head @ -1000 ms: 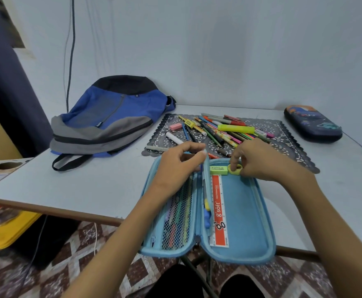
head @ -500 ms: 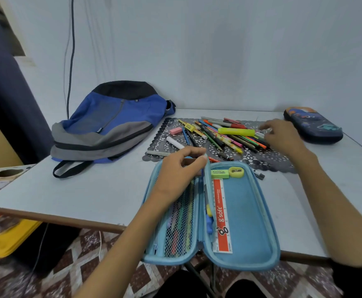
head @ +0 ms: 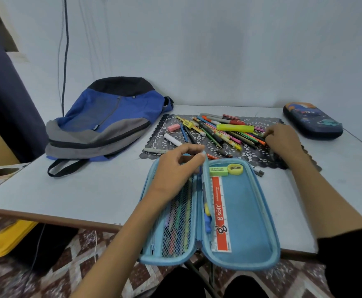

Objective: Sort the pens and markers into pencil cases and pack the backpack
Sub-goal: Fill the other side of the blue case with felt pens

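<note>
The fingers [head: 194, 148] of my left hand [head: 173, 171] are curled, with thumb and index pinching the far end of the mesh flap [head: 179, 222] inside the light blue pencil case [head: 253, 216]. The fingertips [head: 268, 134] of my right hand [head: 283, 139] bend down onto the right end of the pile of pens and markers [head: 214, 132]. I cannot tell whether they have closed on any 1 pen.

The case lies open in 2 halves at the near edge of the white table [head: 79, 190], with its near end overhanging that edge. Its long axis runs from me toward the wall. The shell is a rigid oval with a smooth lining. Pens behind the net lie parallel to that axis. In the right half, a flat red-and-white ruler [head: 219, 214] lies along the same axis. At its far end sit a rectangular green eraser [head: 218, 171] and a rounded yellow sharpener [head: 235, 168], touching each other.

The pile rests on a dark mat [head: 259, 157] with a lace cut-out pattern and scalloped edge, just beyond the case. Most shafts point diagonally, far left to near right. A thick yellow highlighter [head: 233, 127] lies left to right across them.

A closed dark blue pencil case [head: 312, 122], hard-shelled with printed figures, lies at the far right, apart from the mat. The backpack [head: 107, 123], of soft blue, grey and black fabric, lies flat at the far left.
</note>
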A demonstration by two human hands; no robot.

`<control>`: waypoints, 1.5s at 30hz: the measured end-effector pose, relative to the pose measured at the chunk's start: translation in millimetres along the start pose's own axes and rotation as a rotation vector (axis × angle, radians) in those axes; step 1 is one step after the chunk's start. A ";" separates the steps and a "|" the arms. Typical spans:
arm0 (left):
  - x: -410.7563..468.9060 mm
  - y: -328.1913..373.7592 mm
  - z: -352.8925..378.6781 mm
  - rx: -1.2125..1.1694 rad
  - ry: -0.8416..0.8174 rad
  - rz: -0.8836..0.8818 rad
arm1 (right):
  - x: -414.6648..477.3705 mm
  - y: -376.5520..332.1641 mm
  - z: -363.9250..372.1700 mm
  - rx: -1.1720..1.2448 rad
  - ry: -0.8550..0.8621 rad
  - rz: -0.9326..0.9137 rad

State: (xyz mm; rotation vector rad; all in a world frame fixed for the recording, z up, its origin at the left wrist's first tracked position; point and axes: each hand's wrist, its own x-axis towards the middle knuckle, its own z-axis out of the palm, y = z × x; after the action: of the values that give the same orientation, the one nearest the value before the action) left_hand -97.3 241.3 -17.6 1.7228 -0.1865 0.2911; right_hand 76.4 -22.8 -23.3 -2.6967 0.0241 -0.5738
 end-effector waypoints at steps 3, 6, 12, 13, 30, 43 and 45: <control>-0.1 -0.2 -0.5 -0.006 0.004 0.002 | -1.4 3.0 1.9 -0.010 0.056 0.027; -0.1 0.4 0.6 -0.008 0.006 0.011 | -0.6 8.3 1.4 -0.006 0.081 0.043; 1.7 -0.6 1.2 -0.005 0.009 -0.003 | -4.9 10.8 -9.6 0.078 0.141 0.055; 2.0 -0.9 1.1 -0.005 0.012 -0.004 | -6.4 7.4 -13.3 0.127 0.153 0.061; 1.6 -1.9 3.9 -0.002 0.030 0.010 | -121.1 -95.3 -46.7 0.159 -0.500 -0.651; 0.9 -1.5 3.8 0.006 0.031 0.017 | -97.1 -75.2 -47.9 0.387 -0.285 -0.476; 0.3 -1.2 4.4 -0.004 0.033 0.005 | -81.5 -62.5 -47.2 0.476 -0.136 -0.298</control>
State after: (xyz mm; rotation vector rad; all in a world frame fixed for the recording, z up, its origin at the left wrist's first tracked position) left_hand -96.2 237.1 -19.4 1.7123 -0.1678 0.3222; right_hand -20.8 25.7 8.0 -2.2743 -0.4945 -0.4128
